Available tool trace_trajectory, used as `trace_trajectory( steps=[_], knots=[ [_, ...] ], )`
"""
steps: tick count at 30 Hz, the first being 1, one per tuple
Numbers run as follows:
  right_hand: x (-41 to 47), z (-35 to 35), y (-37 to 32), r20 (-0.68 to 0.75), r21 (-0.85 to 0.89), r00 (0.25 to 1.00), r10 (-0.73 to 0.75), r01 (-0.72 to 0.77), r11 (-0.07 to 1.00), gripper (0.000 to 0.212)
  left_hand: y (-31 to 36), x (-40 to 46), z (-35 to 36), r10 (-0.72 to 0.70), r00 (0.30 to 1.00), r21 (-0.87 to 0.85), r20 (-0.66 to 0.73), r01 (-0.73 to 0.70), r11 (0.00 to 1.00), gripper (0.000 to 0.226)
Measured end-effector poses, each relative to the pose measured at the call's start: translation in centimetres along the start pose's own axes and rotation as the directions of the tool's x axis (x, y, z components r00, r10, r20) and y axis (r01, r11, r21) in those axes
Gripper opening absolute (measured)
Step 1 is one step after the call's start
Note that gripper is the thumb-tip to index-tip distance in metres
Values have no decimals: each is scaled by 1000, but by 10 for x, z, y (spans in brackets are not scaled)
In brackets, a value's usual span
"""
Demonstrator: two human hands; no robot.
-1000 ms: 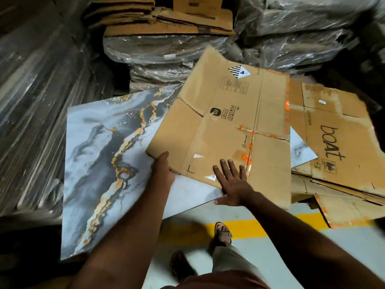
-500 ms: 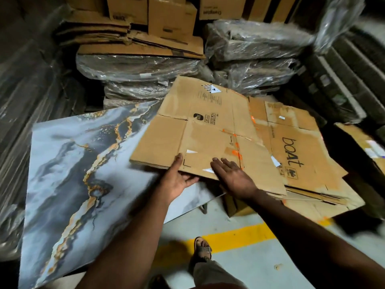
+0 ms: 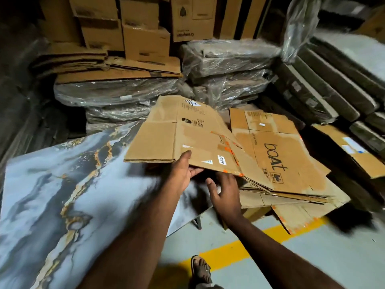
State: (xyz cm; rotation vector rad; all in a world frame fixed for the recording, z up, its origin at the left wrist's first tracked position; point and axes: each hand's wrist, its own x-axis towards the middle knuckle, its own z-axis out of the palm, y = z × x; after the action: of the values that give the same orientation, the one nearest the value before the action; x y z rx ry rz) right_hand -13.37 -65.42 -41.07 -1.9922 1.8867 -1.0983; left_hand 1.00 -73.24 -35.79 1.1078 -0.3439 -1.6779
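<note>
- The marbled panel (image 3: 52, 195) lies slanted at the far left, grey-blue with gold veins. Every place below is given from it.
- The left hand (image 3: 183, 174) comes up over the panel's right-hand part. Its thumb (image 3: 185, 156) presses down on top of the near edge of the flattened carton (image 3: 187, 130), and its fingers curl underneath, so it pinches that edge.
- The flattened carton hangs above the panel's upper right corner and runs on to the right of it. The near edge is raised off the panel and the far end tips down toward the wrapped bundles behind.
- By the look of it the carton is light and fairly stiff, but creased along its folds, so it may hinge and sag if held at one point only. A hold on the near edge on either side of the middle crease looks safest. The loose flaps and tape scraps could catch.
- The right hand (image 3: 226, 192) is just off the panel's right edge, below the carton's near rim. Its fingers are spread and relaxed and hold nothing. Whether the tips touch the underside cannot be told.
- The boAt sheet (image 3: 281, 155) lies further right of the panel, on top of a stack of flat cardboard, and the carton's right end overlaps it.
</note>
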Motion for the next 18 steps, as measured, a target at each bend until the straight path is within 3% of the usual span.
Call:
trace_trajectory(
  steps=[2,4,6,7,9,14,16,18],
  knots=[
    [5,3,-3,-26,115,992,125,-121,986,71,-2,2,7,4,1000,-21,-2,-4,1000,34],
    [14,0,1,-43,340,913,405,-368,865,85,-1,2,11,3,1000,-36,-5,-3,999,34],
    [30,-10,6,84,611,694,715,-603,514,81,1,2,10,-13,1000,-50,-9,12,999,33],
    [37,-14,9,189,701,585,788,-642,309,74,0,1,10,-25,1000,-54,-9,24,998,32],
    [48,-19,11,314,804,496,810,-592,51,64,-2,-2,10,-45,999,-50,-9,45,998,32],
    [60,-25,19,496,859,478,725,-391,-330,55,-6,-3,10,-57,998,-40,-6,57,998,36],
    [60,-39,27,568,822,473,674,-360,-440,44,-1,-1,4,-55,998,-45,-13,55,997,35],
    [61,-52,35,621,784,481,619,-406,-470,30,9,1,-7,-37,999,-69,20,38,997,31]
  ],
)
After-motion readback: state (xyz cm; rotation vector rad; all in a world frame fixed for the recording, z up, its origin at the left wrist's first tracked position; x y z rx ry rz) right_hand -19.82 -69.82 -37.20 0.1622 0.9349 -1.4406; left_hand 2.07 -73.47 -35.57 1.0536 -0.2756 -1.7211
